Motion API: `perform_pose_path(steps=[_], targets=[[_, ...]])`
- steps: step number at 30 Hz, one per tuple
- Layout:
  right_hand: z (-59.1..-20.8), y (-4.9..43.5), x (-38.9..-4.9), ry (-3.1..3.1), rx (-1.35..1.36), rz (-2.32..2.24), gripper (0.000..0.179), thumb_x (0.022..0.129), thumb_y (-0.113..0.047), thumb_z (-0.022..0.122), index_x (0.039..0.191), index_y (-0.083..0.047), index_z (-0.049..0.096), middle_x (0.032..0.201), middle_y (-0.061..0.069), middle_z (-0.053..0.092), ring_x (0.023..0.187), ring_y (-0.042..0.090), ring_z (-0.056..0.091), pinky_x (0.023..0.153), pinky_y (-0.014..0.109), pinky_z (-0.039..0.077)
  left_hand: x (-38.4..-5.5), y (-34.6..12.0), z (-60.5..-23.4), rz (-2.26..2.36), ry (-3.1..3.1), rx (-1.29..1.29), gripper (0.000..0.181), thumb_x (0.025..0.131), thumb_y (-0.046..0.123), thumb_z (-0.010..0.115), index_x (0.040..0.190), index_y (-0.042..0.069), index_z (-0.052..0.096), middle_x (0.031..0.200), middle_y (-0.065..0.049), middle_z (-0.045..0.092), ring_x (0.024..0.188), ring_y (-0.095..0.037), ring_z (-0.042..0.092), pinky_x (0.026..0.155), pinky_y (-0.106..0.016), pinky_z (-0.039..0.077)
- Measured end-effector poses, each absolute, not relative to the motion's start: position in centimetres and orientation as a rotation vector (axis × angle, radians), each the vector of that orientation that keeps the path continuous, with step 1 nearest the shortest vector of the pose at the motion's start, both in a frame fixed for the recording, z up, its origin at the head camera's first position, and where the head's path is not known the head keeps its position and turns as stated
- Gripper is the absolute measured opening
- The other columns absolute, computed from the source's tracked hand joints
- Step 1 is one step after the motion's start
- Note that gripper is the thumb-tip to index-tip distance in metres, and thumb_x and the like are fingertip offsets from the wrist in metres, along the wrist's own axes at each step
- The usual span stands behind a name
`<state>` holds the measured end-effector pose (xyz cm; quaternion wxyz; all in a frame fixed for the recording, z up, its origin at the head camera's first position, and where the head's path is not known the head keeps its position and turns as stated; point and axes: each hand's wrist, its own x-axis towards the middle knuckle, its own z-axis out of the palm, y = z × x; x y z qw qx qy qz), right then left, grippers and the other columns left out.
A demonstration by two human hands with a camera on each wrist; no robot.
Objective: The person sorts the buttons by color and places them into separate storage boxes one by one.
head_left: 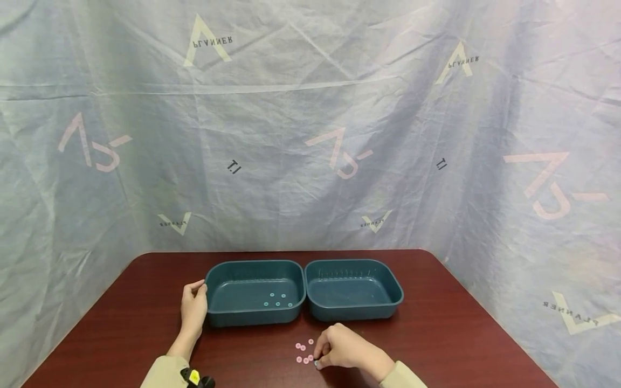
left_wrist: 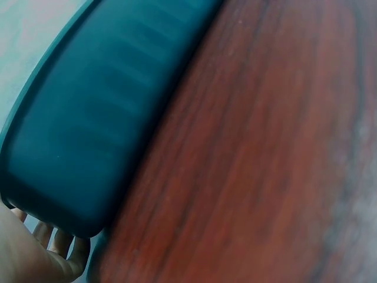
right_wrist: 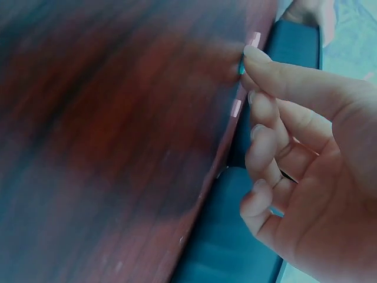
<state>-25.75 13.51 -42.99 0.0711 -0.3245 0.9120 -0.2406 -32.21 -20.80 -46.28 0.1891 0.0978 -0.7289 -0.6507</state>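
My left hand (head_left: 194,307) touches the left end of the left teal bin (head_left: 252,318); in the left wrist view its bent fingers (left_wrist: 62,242) lie against the outer wall. Inside that bin lie several small blue buttons (head_left: 277,304). My right hand (head_left: 342,346) is low over the table in front of the bins, pinching a blue button (head_left: 317,363) between thumb and index finger. Just left of those fingertips, several pink buttons (head_left: 305,360) lie loose on the table. In the right wrist view the pinched button (right_wrist: 241,68) is mostly hidden by the thumb.
A second teal bin (head_left: 356,313) stands right of the first, their sides touching. Both sit on a dark red wooden table (head_left: 451,323). A printed grey sheet (head_left: 271,124) hangs behind and along the sides.
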Motion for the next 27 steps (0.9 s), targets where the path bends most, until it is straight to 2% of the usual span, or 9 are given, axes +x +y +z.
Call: perform_pose_path(steps=[9, 15, 19, 27], targets=[[-43.06, 13.55, -25.74, 2.752, -1.016, -0.724, 0.009, 0.069, -0.011, 0.081, 0.07, -0.015, 0.073, 0.063, -0.016, 0.056, 0.054, -0.008, 0.044, 0.051, 0.013, 0.041, -32.27, -20.75, -46.2, -1.822, -2.042, 0.287, 0.046, 0.103, 0.026, 0.028, 0.135, -0.006, 0.033, 0.132, -0.026, 0.036, 0.12, -0.037, 0.038, 0.091, -0.042, 0.032], [-43.11, 13.69, -25.72, 2.734, -1.015, -0.727, 0.011, 0.077, -0.011, 0.075, 0.069, -0.015, 0.07, 0.059, -0.016, 0.055, 0.05, -0.006, 0.038, 0.048, 0.013, 0.036, -32.22, -20.74, -46.19, -1.825, -2.047, 0.284, 0.046, 0.103, 0.026, 0.027, 0.136, -0.006, 0.032, 0.133, -0.026, 0.035, 0.121, -0.037, 0.037, 0.093, -0.043, 0.032], [-43.14, 13.81, -25.79, 2.706, -1.021, -0.749, 0.013, 0.082, -0.01, 0.07, 0.07, -0.013, 0.068, 0.056, -0.016, 0.048, 0.048, -0.004, 0.033, 0.047, 0.014, 0.032, -32.17, -20.72, -46.2, -1.829, -2.055, 0.273, 0.048, 0.103, 0.028, 0.026, 0.137, -0.006, 0.031, 0.134, -0.027, 0.034, 0.122, -0.038, 0.036, 0.094, -0.045, 0.032], [-43.14, 14.27, -26.04, 2.653, -1.005, -0.832, 0.013, 0.083, -0.007, 0.066, 0.07, -0.009, 0.068, 0.054, -0.015, 0.04, 0.047, -0.003, 0.032, 0.049, 0.013, 0.03, -32.21, -20.77, -46.27, -1.816, -2.048, 0.282, 0.047, 0.103, 0.027, 0.027, 0.136, -0.006, 0.032, 0.132, -0.026, 0.036, 0.12, -0.037, 0.037, 0.091, -0.041, 0.033]])
